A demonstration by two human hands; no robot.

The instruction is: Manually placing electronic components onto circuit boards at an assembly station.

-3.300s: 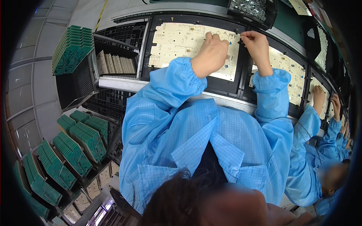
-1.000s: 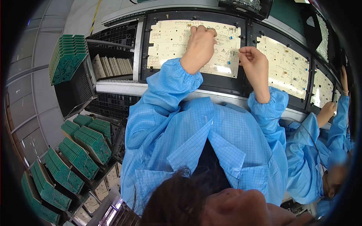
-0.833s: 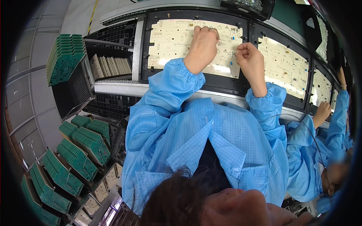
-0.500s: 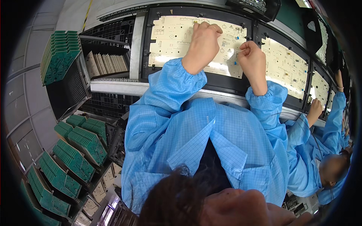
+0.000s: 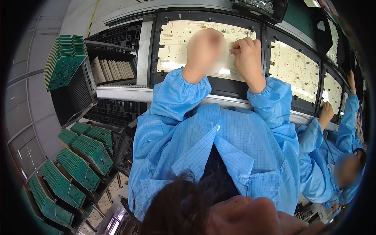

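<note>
- Upper left of the frame: a stack of green circuit boards (image 5: 66, 66) stands beside a rack of cream boards (image 5: 111, 69); more green boards (image 5: 72, 172) fill the lower left.
- Upper middle: the cream circuit board (image 5: 172, 45) lies in a black carrier (image 5: 227, 87), under both hands. A small yellow part (image 5: 204, 27) sits near its top edge, while several printed outlines on its left side are bare; the covered middle cannot be judged.
- Over the board's middle: the left hand (image 5: 205, 49), blurred, so its finger state cannot be told.
- Over the board's right end: the right hand (image 5: 247, 55), fingers curled toward the thumb; whether it pinches anything cannot be told.
- Farther right: a second cream board (image 5: 291, 74) bears several small parts; a co-worker's hand (image 5: 326, 113) is beyond.
</note>
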